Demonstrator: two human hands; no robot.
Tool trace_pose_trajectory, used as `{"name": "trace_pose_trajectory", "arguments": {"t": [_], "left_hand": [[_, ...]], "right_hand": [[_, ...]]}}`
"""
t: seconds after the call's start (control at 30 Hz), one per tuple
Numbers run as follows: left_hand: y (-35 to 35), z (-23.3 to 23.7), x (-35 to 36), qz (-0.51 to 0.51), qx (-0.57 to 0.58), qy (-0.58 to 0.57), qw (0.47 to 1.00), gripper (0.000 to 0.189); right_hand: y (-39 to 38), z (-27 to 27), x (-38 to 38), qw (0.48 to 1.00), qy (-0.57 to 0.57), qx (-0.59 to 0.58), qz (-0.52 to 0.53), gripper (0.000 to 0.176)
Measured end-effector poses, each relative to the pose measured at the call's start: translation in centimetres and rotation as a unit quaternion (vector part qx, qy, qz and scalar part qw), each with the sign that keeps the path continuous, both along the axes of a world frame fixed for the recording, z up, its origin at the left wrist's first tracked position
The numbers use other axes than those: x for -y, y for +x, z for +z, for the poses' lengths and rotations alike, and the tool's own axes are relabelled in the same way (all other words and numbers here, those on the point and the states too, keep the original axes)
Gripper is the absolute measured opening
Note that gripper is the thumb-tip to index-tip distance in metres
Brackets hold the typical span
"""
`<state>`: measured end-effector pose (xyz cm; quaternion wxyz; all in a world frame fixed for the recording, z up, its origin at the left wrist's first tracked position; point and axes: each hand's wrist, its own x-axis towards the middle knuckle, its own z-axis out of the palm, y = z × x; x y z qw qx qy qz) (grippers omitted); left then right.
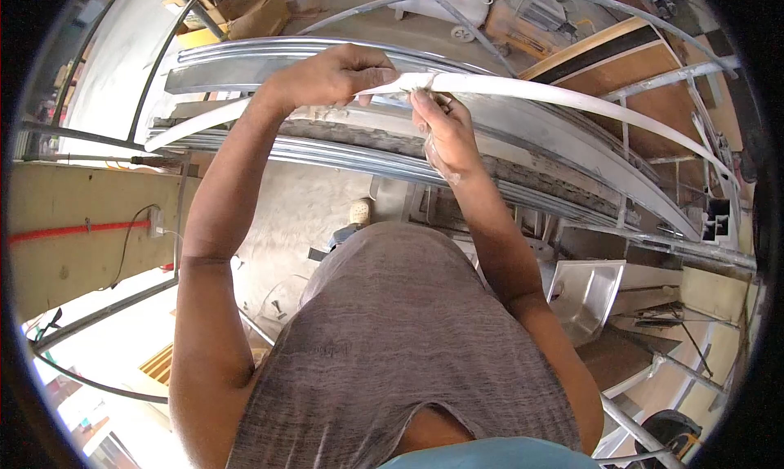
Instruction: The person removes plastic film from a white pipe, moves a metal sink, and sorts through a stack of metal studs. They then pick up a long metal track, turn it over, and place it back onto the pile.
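A long white pipe (539, 91) runs across in front of me, looking curved in this wide view, with a joint or wrapped spot near its middle. My left hand (339, 75) is closed over the pipe just left of that spot, knuckles up. Below the same spot, my right hand (447, 128) is pinched, its thumb and fingertips against the pipe's underside. What lies between those fingertips is too small to make out. A crumpled clear plastic strip (441, 160) hangs along the right palm and wrist.
Metal tubes and channels (327, 152) lie lengthwise below the pipe. Scaffold bars (678, 81) frame the right side, near a leaning wood panel (645, 113). A steel sink (586, 297) sits at lower right. A cardboard box (249, 11) stands at far left.
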<state>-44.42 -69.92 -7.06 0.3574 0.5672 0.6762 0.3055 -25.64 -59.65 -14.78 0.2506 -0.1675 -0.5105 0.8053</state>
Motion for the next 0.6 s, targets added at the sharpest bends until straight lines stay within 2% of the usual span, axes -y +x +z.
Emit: {"name": "trace_pose_trajectory", "arguments": {"t": [0.17, 0.23, 0.37, 0.4, 0.43, 0.47, 0.53, 0.6], "left_hand": [[0.4, -1.0, 0.3, -0.003, -0.037, 0.06, 0.998, 0.03], [0.5, -1.9, 0.4, 0.007, -0.064, 0.064, 0.996, 0.029], [0.7, -3.0, 0.4, 0.028, -0.093, 0.103, 0.99, 0.026], [0.6, -3.5, 0.3, 0.028, -0.091, 0.103, 0.99, 0.026], [0.5, -4.3, 0.2, 0.03, -0.137, 0.145, 0.979, 0.027], [0.4, -5.1, 0.2, 0.031, -0.18, 0.184, 0.966, 0.029], [0.2, -6.2, -0.2, 0.051, -0.208, 0.193, 0.957, 0.03], [0.4, -7.4, -0.3, 0.071, -0.233, 0.206, 0.948, 0.031]], "right_hand": [[-0.7, 0.0, 1.4, 0.995, -0.062, 0.036, -0.07, 0.018], [-0.9, -0.6, 1.5, 0.988, -0.114, 0.014, -0.104, 0.017], [-1.2, -0.6, 1.9, 0.981, -0.139, -0.026, -0.133, 0.015], [-0.9, 0.0, 1.9, 0.979, -0.112, -0.061, -0.159, 0.012], [-0.9, 1.1, 1.7, 0.975, -0.082, -0.097, -0.181, 0.01], [-0.2, 2.1, 0.6, 0.972, -0.119, -0.091, -0.18, 0.011], [0.8, 3.9, -2.3, 0.966, -0.069, -0.156, -0.196, 0.019], [1.7, 7.2, -5.3, 0.955, -0.063, -0.158, -0.244, 0.019]]}}
